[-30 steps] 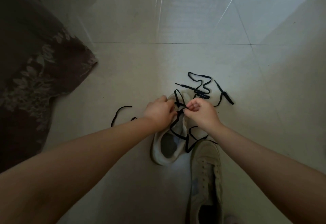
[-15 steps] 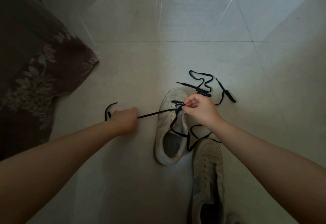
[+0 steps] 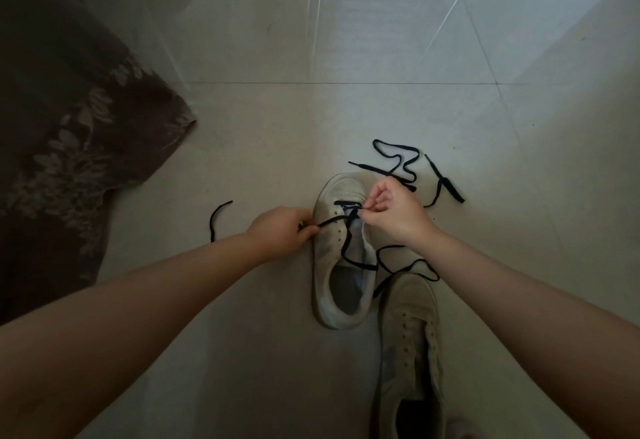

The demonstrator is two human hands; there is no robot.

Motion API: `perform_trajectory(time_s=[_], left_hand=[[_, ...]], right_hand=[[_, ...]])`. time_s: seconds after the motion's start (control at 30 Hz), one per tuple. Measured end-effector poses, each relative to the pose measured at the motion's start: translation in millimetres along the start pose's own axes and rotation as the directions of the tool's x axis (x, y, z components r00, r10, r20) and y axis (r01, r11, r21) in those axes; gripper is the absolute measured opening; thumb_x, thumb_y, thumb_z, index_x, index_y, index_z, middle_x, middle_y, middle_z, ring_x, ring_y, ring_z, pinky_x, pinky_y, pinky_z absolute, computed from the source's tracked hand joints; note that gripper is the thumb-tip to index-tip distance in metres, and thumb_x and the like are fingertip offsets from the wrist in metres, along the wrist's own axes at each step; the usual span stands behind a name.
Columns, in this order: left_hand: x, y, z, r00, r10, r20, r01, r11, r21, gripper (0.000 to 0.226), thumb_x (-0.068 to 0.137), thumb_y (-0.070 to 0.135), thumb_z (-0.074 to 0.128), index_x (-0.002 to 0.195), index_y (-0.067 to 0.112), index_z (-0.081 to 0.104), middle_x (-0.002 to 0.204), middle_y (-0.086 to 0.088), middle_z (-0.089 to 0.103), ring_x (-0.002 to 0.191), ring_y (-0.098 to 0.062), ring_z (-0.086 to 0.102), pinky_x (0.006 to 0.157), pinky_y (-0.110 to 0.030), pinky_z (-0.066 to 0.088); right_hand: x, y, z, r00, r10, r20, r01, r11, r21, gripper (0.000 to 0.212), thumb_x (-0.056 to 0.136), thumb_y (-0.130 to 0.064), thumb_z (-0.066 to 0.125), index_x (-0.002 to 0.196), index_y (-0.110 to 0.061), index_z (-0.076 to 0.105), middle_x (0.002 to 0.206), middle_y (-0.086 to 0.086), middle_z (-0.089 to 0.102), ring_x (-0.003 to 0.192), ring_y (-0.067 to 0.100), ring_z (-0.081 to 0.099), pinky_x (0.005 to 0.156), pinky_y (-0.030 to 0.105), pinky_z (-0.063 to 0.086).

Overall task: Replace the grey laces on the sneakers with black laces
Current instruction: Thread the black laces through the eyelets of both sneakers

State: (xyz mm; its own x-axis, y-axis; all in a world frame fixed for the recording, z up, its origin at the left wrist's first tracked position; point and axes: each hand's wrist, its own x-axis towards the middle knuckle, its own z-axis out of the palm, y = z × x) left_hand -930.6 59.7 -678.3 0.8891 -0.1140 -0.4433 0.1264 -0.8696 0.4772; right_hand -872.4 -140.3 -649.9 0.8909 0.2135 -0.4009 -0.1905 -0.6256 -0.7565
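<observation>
- Your floor (image 3: 381,40): glossy glazed tile, streaky reflections.
- Sneakers (image 3: 341,265): matt, scuffed off-white upper, perforated toe.
- Black laces (image 3: 398,161): flat woven cloth, matt.
- Brown fabric (image 3: 69,109): soft cloth, floral print.

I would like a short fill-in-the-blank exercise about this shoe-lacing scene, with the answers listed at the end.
1. The left hand grips a lace of ____ colour.
2. The sneaker being laced lies on the ____ of the other sneaker.
3. The right hand pinches the lace over the sneaker's ____ end.
4. A spare lace lies loose on the ____.

Answers: black; left; toe; floor
</observation>
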Motion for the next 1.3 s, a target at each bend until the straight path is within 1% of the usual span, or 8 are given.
perform_trajectory(time_s=[0.3,0.5,0.57,0.77,0.93,1.13,1.23,1.3], left_hand=[[-29,-52,-7,0.989,-0.145,-0.018,0.146,0.983,0.113,0.026,0.098,0.032,0.044,0.095,0.013,0.061,0.095,-0.010,0.065,0.091,-0.030,0.059,0.066,-0.031,0.038],[-26,-25,-8,0.956,-0.261,0.133,0.290,0.910,-0.297,0.025,0.094,0.037,0.052,0.106,0.015,0.054,0.079,-0.005,0.059,0.070,-0.023,0.058,0.056,-0.024,0.037],[-24,-21,-9,0.955,-0.278,0.107,0.296,0.923,-0.247,0.032,0.093,0.042,0.052,0.109,0.014,0.054,0.086,-0.006,0.062,0.076,-0.024,0.060,0.059,-0.024,0.038],[-19,-12,-21,0.977,-0.193,0.090,0.199,0.977,-0.070,0.034,0.094,0.037,0.052,0.067,0.017,0.059,0.059,0.002,0.049,0.066,-0.019,0.052,0.053,-0.024,0.034],[-20,3,-27,0.972,-0.121,0.200,0.105,0.990,0.089,0.019,0.094,0.028,0.049,0.106,0.019,0.061,0.079,0.003,0.060,0.072,-0.013,0.060,0.064,-0.021,0.045],[-30,23,-40,0.742,0.060,0.668,0.307,0.855,-0.419,0.008,0.092,0.004,0.051,0.100,0.005,0.054,0.043,0.001,0.048,0.041,-0.010,0.049,0.065,-0.029,0.058],[-38,24,-48,0.595,0.088,0.799,0.255,0.922,-0.292,0.008,0.091,0.001,0.050,0.096,0.005,0.054,0.067,-0.008,0.067,0.062,-0.017,0.067,0.072,-0.035,0.059],[-37,22,-43,0.607,0.012,0.795,0.186,0.970,-0.157,0.012,0.090,0.004,0.054,0.101,0.008,0.056,0.091,-0.012,0.071,0.080,-0.020,0.068,0.075,-0.035,0.058]], right_hand=[[-3,7,-3,1.000,-0.019,0.009,0.019,1.000,0.010,0.022,0.077,-0.005,0.071,0.093,-0.012,0.057,0.085,0.000,0.060,0.077,0.010,0.056,0.066,0.010,0.044],[-10,8,1,0.988,-0.153,0.026,0.155,0.975,-0.162,0.017,0.083,-0.018,0.070,0.096,-0.017,0.061,0.090,-0.003,0.056,0.080,0.008,0.054,0.072,0.014,0.045],[-17,8,-1,0.977,-0.214,0.018,0.213,0.954,-0.212,0.009,0.085,-0.020,0.068,0.091,-0.018,0.063,0.090,-0.002,0.056,0.079,0.007,0.055,0.071,0.014,0.043],[-42,1,-15,0.955,-0.218,0.202,0.264,0.935,-0.237,0.039,0.074,-0.059,0.063,0.077,-0.020,0.065,0.086,-0.004,0.055,0.075,0.008,0.053,0.069,0.022,0.046],[-59,-4,-8,0.843,-0.265,0.468,0.528,0.578,-0.623,0.021,0.081,-0.046,0.066,0.090,-0.028,0.064,0.089,-0.012,0.041,0.085,0.007,0.043,0.062,0.017,0.032],[-49,-27,-19,0.957,-0.186,0.223,0.211,0.973,-0.096,0.014,0.092,-0.027,0.059,0.084,-0.016,0.062,0.083,-0.006,0.059,0.072,0.002,0.056,0.070,0.014,0.043],[-47,-44,-22,0.973,-0.086,0.213,0.056,0.988,0.143,0.021,0.097,-0.022,0.051,0.081,-0.011,0.060,0.063,-0.003,0.059,0.055,0.006,0.055,0.062,0.019,0.047],[-45,-49,-23,0.978,-0.089,0.189,0.073,0.993,0.090,0.024,0.097,-0.028,0.050,0.080,-0.014,0.061,0.056,-0.007,0.053,0.054,0.006,0.050,0.060,0.021,0.046]])
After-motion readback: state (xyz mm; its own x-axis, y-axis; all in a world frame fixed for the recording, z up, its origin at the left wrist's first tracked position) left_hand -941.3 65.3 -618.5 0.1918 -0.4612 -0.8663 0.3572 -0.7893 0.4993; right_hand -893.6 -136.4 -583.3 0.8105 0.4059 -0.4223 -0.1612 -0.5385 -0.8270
